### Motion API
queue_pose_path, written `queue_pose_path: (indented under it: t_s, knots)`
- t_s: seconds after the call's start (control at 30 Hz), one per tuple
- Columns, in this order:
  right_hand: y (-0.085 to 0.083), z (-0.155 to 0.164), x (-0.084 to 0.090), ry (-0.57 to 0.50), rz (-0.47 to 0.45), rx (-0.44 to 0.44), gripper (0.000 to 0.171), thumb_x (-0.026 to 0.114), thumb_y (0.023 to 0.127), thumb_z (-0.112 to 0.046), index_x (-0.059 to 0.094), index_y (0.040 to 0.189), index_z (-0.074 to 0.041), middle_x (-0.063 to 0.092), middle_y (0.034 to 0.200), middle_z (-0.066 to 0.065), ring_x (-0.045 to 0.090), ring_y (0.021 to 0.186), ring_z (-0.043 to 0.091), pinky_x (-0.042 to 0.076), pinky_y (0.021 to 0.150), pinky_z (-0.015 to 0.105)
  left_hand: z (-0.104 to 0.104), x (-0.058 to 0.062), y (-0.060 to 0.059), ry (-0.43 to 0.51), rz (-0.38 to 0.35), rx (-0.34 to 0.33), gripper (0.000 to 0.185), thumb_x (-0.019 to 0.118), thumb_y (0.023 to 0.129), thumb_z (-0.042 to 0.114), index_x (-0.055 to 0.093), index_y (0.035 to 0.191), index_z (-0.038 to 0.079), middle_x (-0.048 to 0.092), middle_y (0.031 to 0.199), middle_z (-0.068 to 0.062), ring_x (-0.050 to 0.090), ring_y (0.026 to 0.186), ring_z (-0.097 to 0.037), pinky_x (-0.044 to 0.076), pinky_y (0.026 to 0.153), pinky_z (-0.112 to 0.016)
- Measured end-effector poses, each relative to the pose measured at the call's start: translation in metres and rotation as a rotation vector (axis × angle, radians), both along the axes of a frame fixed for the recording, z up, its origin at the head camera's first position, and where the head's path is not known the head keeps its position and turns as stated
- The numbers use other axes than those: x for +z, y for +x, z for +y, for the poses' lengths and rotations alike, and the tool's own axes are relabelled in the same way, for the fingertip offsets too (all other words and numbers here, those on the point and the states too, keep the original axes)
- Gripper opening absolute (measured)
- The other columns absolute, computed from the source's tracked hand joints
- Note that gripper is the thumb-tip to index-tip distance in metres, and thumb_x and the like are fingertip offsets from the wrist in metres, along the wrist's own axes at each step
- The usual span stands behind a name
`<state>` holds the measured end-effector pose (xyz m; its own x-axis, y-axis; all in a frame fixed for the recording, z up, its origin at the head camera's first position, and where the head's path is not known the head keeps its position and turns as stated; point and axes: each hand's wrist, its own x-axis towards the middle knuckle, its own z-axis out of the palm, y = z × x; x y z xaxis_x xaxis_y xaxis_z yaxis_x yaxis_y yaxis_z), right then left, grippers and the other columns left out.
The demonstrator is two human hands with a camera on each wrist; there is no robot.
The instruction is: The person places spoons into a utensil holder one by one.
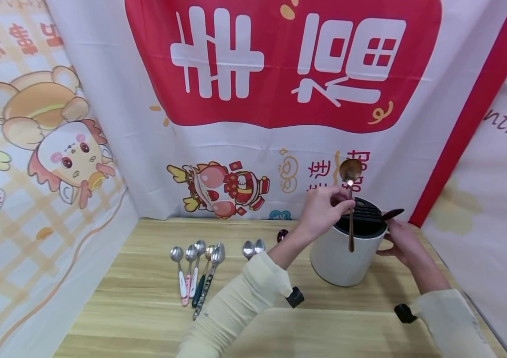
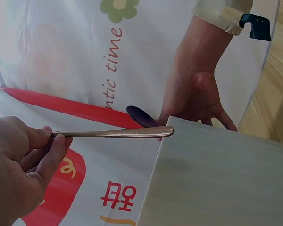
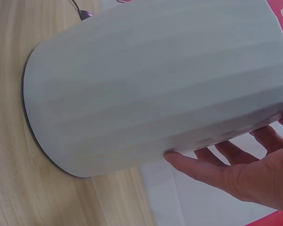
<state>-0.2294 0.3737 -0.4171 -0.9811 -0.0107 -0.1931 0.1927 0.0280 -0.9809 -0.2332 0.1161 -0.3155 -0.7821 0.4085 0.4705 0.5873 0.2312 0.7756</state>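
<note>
My left hand (image 1: 322, 211) pinches a copper-coloured spoon (image 1: 350, 170) between thumb and fingers. Its bowl points up and its handle hangs down, overlapping the front rim of a white utensil holder (image 1: 345, 258) in the head view. The left wrist view shows the spoon's handle end (image 2: 165, 132) close to the holder's rim. My right hand (image 1: 405, 243) rests against the holder's right side, its fingers (image 3: 198, 169) spread along the wall. A dark spoon (image 1: 393, 214) sticks out of the holder by that hand. Black slotted dividers (image 1: 365, 214) span the holder's top.
Several spoons with coloured handles (image 1: 197, 273) lie on the wooden table (image 1: 146, 278) at the left. Two silver spoons (image 1: 253, 247) and a dark purple spoon (image 1: 282, 234) lie partly behind my left forearm. Printed cloth (image 1: 235, 144) hangs behind the table and at both sides.
</note>
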Motion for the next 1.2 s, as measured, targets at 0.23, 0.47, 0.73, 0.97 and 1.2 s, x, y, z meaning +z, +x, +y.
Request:
queue_pose_path:
  t_s: [0.23,0.47,0.73,0.97,1.2]
  knots:
    - [0.002,0.002,-0.001,-0.004,-0.017,-0.010,0.025,0.042,0.101,-0.056,0.062,0.096,-0.040,0.063,0.091,-0.024,0.057,0.090,0.001,0.057,0.076,0.050,0.014,0.003,-0.002,-0.019,0.053,0.013,0.012,0.070,0.092,0.013,0.073,0.101,0.005,0.076,0.093,-0.004,0.065,0.073,0.005,0.051,0.068,-0.006]
    - [0.004,0.003,0.000,0.011,0.003,-0.017,0.024,0.042,0.100,-0.057,0.060,0.101,-0.042,0.063,0.092,-0.026,0.056,0.091,0.001,0.057,0.076,0.051,0.027,0.008,-0.007,-0.051,0.110,0.014,0.012,0.069,0.093,0.013,0.072,0.102,0.007,0.075,0.092,-0.003,0.062,0.074,0.004,0.050,0.070,-0.003]
    - [0.002,-0.001,0.000,0.007,0.008,-0.020,0.025,0.039,0.103,-0.052,0.060,0.099,-0.039,0.062,0.093,-0.026,0.056,0.092,0.001,0.057,0.076,0.050,0.039,0.009,-0.014,-0.056,0.174,0.049,0.010,0.069,0.093,0.012,0.073,0.101,0.007,0.076,0.092,-0.003,0.066,0.075,0.002,0.049,0.071,-0.002]
    - [0.001,0.001,-0.002,0.008,0.006,-0.028,0.026,0.042,0.101,-0.057,0.059,0.101,-0.038,0.062,0.093,-0.027,0.056,0.096,0.004,0.058,0.077,0.051,0.052,-0.001,-0.022,-0.052,0.157,0.030,0.012,0.069,0.094,0.013,0.073,0.104,0.008,0.076,0.094,-0.001,0.066,0.076,0.003,0.049,0.072,-0.002]
    - [0.001,-0.001,-0.001,0.010,-0.009,-0.028,0.028,0.040,0.101,-0.058,0.056,0.108,-0.037,0.059,0.096,-0.028,0.033,0.136,0.039,0.058,0.078,0.051,0.062,-0.020,-0.029,-0.115,0.154,0.015,0.012,0.068,0.094,0.016,0.074,0.104,0.010,0.076,0.095,0.001,0.062,0.076,0.005,0.046,0.069,-0.001]
